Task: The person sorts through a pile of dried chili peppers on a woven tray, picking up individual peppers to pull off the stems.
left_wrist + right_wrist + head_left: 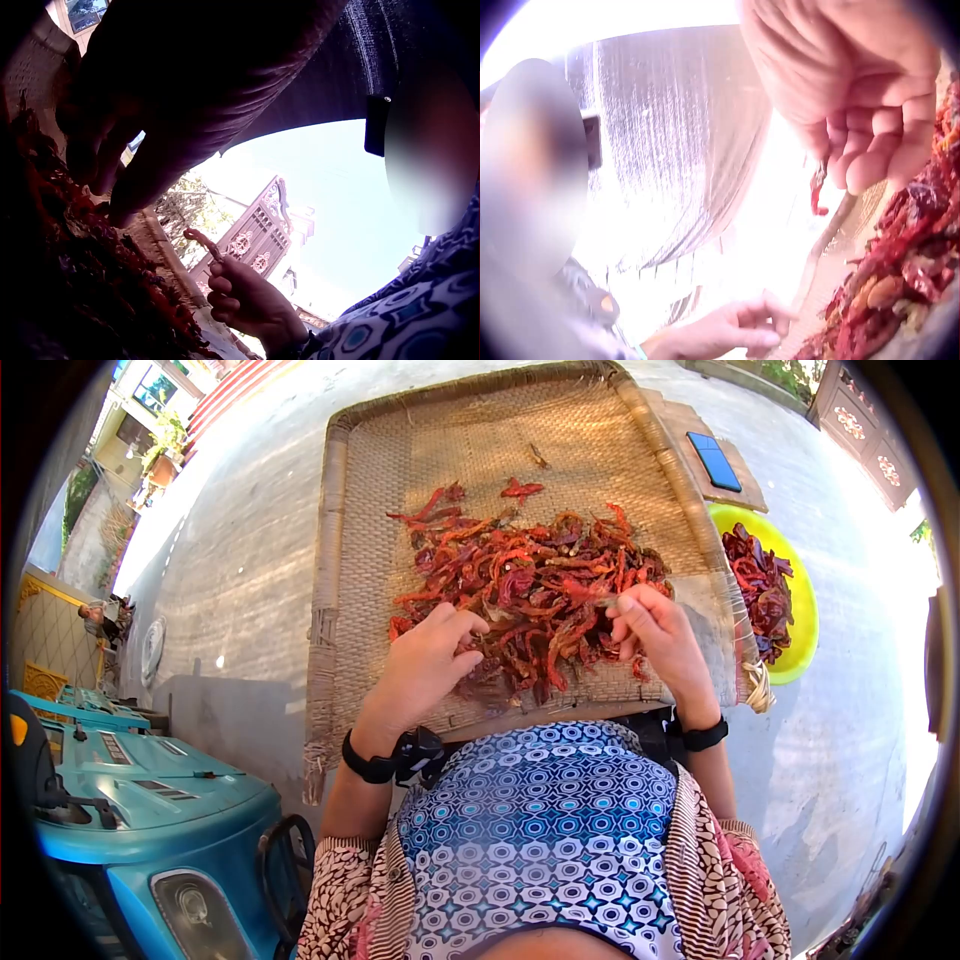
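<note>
A heap of dried red chili peppers (540,565) covers the lower middle of a woven tray (365,480). My right hand (662,640) is raised at the heap's right side and pinches one dried chili pepper (818,193) between thumb and index finger. In the left wrist view that chili (201,241) sticks up from the fingertips with a curled end. At the heap's near left edge, my left hand (425,658) reaches over the peppers, its fingers loosely bent and nothing seen between them.
Right of the tray stands a yellow-green basin (803,600) holding darker red chilies. A blue phone (714,461) lies on a board (675,425) beyond it. A few loose chilies (521,489) lie above the heap. At left is a teal vehicle (160,800).
</note>
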`<state>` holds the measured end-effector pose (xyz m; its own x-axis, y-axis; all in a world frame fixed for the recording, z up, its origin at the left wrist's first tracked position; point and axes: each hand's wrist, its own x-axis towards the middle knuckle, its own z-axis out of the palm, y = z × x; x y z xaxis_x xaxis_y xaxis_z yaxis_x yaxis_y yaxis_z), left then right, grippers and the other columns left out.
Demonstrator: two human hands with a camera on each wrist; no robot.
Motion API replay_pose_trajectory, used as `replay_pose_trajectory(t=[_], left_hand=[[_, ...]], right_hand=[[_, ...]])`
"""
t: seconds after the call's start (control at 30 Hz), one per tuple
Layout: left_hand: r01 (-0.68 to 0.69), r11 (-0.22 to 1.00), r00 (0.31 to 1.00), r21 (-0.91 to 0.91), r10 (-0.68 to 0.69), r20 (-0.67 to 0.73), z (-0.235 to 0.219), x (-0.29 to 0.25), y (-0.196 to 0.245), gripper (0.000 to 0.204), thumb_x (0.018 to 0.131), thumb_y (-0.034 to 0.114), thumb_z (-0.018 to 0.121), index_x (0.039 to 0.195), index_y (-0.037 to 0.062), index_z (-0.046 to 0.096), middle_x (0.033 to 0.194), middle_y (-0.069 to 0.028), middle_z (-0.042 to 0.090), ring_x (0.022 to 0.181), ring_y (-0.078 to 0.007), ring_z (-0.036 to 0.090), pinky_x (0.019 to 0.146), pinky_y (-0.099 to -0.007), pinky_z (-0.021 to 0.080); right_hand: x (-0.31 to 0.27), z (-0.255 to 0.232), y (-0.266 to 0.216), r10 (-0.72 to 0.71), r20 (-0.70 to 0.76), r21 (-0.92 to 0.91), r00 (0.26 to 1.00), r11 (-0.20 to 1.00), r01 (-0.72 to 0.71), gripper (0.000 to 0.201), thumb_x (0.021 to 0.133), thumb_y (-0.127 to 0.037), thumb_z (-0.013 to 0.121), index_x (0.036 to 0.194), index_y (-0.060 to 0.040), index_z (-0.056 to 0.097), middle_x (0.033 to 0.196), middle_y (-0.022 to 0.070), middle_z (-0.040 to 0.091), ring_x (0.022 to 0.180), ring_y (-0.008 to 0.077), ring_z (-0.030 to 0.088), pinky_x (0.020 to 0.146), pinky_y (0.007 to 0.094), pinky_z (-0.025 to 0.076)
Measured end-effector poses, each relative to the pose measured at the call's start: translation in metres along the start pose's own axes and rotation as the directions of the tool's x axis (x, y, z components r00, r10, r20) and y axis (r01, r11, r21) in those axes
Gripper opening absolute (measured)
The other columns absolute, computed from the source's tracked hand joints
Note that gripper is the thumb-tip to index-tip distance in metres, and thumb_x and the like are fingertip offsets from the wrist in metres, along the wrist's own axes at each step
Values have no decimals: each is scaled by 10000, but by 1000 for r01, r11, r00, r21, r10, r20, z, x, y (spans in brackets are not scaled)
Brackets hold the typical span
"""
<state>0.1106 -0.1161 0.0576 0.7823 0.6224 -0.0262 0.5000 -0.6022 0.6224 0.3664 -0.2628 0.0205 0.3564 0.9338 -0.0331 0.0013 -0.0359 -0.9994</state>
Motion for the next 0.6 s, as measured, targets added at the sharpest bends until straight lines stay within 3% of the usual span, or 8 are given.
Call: replay_pose_trajectory(t=[0.03,0.1,0.17,0.23,0.33,0.43,0.5,0.6], left_hand=[[-3,999,1000,44,2,19,-2,-1,-5,198,826,113,685,1011,77,623,849,-58,531,764,-191,582,682,-316,477],[-11,991,998,130,3,58,-4,-4,-13,197,824,132,687,1005,82,625,851,-50,545,776,-187,588,688,-320,477],[20,981,995,192,-39,95,-2,-6,-13,188,823,162,690,983,87,627,860,-45,556,786,-186,596,697,-323,481],[52,971,990,233,-81,119,1,-7,-12,187,822,189,693,966,90,627,866,-42,563,795,-189,602,704,-325,486],[82,960,983,267,-122,135,5,-7,-12,208,814,217,701,963,96,623,875,-40,569,811,-200,610,708,-328,492],[45,953,986,300,-91,141,7,-8,-15,249,798,221,715,990,99,612,888,-39,583,824,-212,618,707,-336,494],[-5,954,989,299,-40,144,7,-11,-13,274,792,212,719,1010,96,601,886,-42,598,825,-220,625,705,-339,494],[66,972,973,227,-113,202,7,-9,-8,282,801,184,687,1038,97,563,921,-87,627,871,-275,646,739,-394,509]], right_hand=[[-1,-11,-2,49,-110,120,993,992,-36,261,1009,-268,509,955,-30,602,722,-6,585,541,64,532,515,211,438],[4,-40,12,59,-335,299,940,953,46,283,1009,-304,510,1011,-40,611,754,-8,590,557,78,519,537,223,444],[1,-75,21,15,-378,525,926,827,201,310,1011,-320,500,1070,-36,611,819,2,606,645,92,534,590,238,460],[0,-101,29,-25,-446,705,895,606,368,324,1012,-322,495,1114,-35,603,857,9,616,694,99,541,616,246,468],[-5,-115,22,60,-434,828,899,418,372,336,1015,-316,484,1183,-42,583,894,11,624,736,103,539,650,253,472],[-6,-116,35,43,-334,846,942,454,279,323,1015,-284,479,1217,-47,566,917,22,627,723,106,530,658,258,472],[-5,-104,41,20,-290,789,957,571,227,301,1013,-262,481,1200,-44,569,920,20,623,720,105,531,661,251,468],[-3,-71,32,9,-245,671,970,724,162,272,1007,-239,488,1175,-41,571,919,9,618,713,95,535,638,233,459]])
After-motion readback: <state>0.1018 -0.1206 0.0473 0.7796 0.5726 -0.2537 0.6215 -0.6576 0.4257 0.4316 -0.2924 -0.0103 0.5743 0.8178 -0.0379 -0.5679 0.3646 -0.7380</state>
